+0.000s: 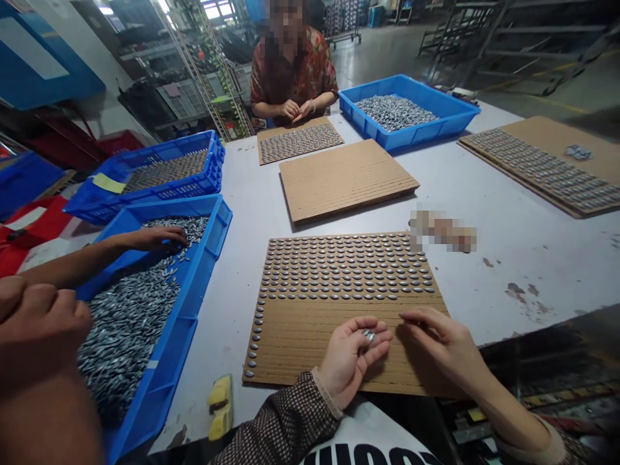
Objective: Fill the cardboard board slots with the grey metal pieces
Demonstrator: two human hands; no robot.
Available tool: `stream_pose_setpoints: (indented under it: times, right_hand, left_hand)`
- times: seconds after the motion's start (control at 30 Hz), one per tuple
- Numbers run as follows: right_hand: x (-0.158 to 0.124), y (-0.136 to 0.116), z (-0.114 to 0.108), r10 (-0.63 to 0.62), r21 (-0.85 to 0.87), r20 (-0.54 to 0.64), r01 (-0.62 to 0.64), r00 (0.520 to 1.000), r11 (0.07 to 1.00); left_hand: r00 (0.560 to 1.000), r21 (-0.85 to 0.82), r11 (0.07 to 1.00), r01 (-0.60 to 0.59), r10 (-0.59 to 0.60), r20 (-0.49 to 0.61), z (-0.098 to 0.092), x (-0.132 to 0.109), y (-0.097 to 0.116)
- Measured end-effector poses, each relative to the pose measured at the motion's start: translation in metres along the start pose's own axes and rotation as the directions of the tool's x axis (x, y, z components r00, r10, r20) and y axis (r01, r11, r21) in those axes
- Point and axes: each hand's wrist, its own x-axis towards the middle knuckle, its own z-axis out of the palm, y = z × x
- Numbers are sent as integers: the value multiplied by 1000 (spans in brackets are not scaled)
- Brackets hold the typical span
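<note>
In front of me lies a slotted cardboard sheet (310, 336). Rows of small grey pointed-oval metal pieces (339, 271) cover its far part, and a single column runs down its left edge. My left hand (358, 355) is palm up over the near part, fingers curled around a few loose shiny metal pieces (369, 335). Just right of it, my right hand (438, 339) is pinched near the last row, with what looks like one metal piece (403, 316) at the fingertips.
At left, a co-worker's hand (159, 237) reaches into a blue tray (194, 326) of loose pieces; a blurred fist (41, 316) is nearer. Stacked cardboard (346, 177), another blue tray (411, 139) and a filled sheet (547, 168) lie beyond. Opposite sits a person (293, 71). Yellow object (221, 407) lies nearby.
</note>
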Motion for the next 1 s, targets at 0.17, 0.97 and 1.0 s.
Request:
stream_pose_setpoints:
  times: [0.17, 0.97, 1.0]
  right_hand:
    - [23, 32, -12, -146, -150, -1, 144, 989, 978]
    - [39, 46, -11, -374, -436, 168, 409, 912, 802]
    - [39, 46, -11, -375, -438, 162, 407, 913, 802]
  left_hand:
    - [999, 45, 998, 40, -40, 0, -2, -2, 2]
    - [998, -3, 999, 44, -44, -44, -2, 0, -13]
    - [998, 3, 999, 38, -38, -41, -3, 0, -14]
